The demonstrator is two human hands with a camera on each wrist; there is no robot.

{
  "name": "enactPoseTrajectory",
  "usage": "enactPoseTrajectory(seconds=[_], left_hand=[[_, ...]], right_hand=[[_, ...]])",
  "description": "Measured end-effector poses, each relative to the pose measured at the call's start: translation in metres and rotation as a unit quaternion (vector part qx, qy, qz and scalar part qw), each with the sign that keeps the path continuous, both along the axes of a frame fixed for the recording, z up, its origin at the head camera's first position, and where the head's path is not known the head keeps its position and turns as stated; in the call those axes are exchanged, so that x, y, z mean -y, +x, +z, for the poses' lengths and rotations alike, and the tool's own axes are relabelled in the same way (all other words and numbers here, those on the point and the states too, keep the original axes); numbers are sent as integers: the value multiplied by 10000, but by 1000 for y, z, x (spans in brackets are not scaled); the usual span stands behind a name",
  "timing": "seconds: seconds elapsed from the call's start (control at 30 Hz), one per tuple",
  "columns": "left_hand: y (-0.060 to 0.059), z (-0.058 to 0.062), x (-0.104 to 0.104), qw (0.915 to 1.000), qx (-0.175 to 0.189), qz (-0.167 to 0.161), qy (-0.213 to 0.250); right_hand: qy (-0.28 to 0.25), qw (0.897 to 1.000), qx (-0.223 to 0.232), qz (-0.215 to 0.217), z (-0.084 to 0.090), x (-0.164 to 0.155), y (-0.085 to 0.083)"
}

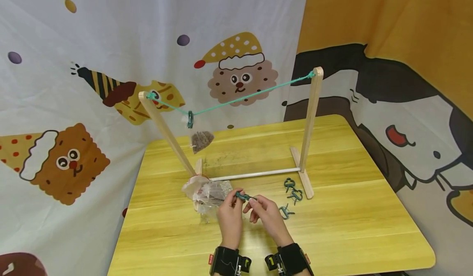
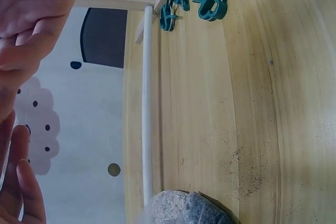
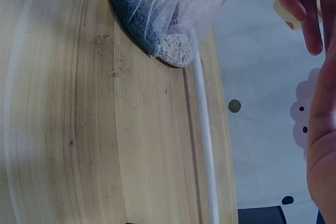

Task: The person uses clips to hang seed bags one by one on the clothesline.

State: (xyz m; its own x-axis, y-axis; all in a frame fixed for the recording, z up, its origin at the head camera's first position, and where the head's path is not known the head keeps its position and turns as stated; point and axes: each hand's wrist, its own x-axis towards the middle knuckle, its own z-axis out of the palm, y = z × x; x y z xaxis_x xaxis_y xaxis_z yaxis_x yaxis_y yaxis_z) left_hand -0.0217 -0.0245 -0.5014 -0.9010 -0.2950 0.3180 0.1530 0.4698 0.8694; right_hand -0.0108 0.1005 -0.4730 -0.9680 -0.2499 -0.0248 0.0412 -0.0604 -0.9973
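In the head view, a dark green plastic clip [image 1: 243,196] is held above the table between both hands. My left hand [image 1: 230,218] pinches one end with thumb and fingers. The right hand [image 1: 270,217] pinches the opposite end. Just left of them lie clear bags [image 1: 212,194] of pellets and grains; the right wrist view shows dark grains [image 3: 134,17] and pale pellets [image 3: 176,50]. Another green clip [image 1: 190,119] hangs on the turquoise string [image 1: 236,101], with a small bag of brown material [image 1: 201,141] below it. Neither wrist view shows the held clip.
Several loose green clips, one in front [image 1: 286,212], lie right of my hands. Two wooden posts, left [image 1: 166,132] and right [image 1: 310,120], carry the string. A white rod [image 1: 255,174] joins their bases. Dark crumbs [image 2: 252,184] dot the table [image 1: 351,226].
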Motion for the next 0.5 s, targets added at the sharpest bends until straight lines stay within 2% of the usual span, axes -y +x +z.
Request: enactPoseTrajectory(seconds=[0.23, 0.5], left_hand=[[-1, -2, 2, 9998, 179, 12, 37], [-1, -5, 4, 9986, 426, -56, 307]], right_hand=[[231, 9997, 3, -38, -1, 1, -1], [453, 9989, 99, 70, -3, 0, -2]])
